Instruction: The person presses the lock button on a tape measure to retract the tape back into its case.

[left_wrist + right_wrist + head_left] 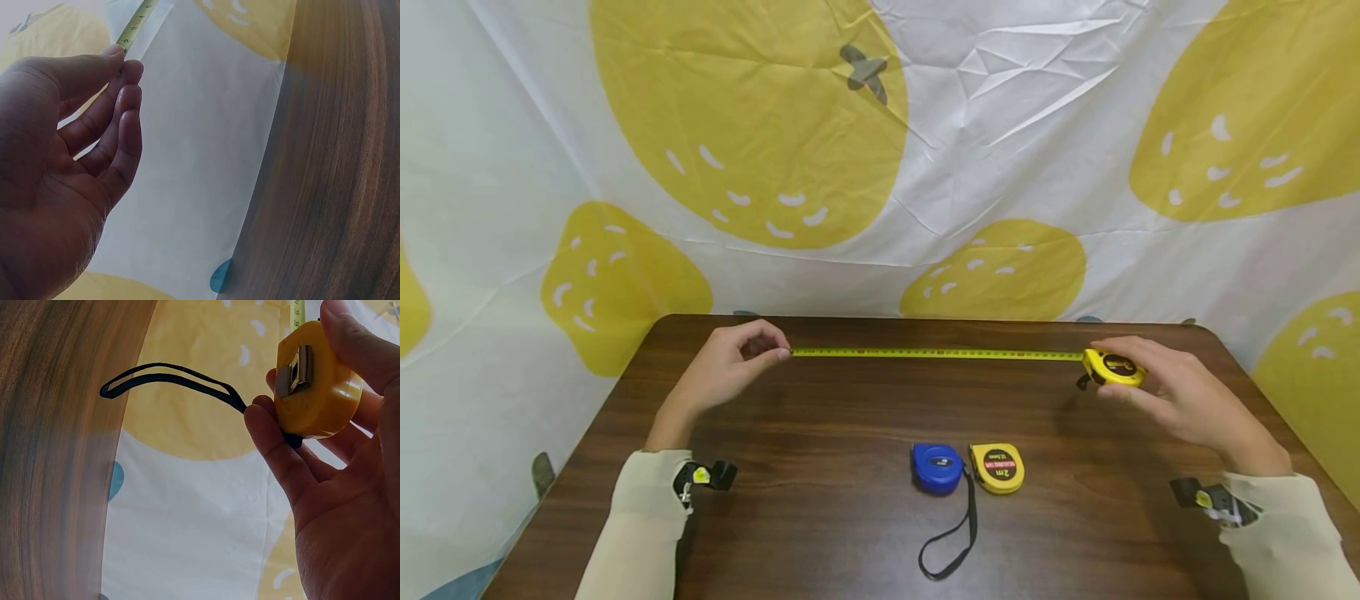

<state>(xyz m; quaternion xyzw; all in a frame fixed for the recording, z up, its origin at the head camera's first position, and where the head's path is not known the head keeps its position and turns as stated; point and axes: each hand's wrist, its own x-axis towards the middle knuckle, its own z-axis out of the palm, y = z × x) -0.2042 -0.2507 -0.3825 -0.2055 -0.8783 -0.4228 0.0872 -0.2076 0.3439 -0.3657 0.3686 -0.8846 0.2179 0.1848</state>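
Near the table's far edge, a yellow tape measure point(1112, 367) is held by my right hand point(1180, 392), thumb and fingers round its case. Its metal belt clip and black wrist strap point(169, 374) show in the right wrist view. The yellow blade point(936, 353) stretches straight across to the left, drawn out of the case. My left hand point(726, 367) pinches the blade's end between thumb and forefinger; the low numbers of the blade point(136, 28) show just past the fingertips in the left wrist view.
A blue tape measure point(937, 468) with a black strap point(953, 560) lies mid-table, beside a smaller yellow 2 m tape measure point(997, 468). The dark wooden table point(820, 500) meets a white cloth with yellow fruit prints point(820, 283) behind it.
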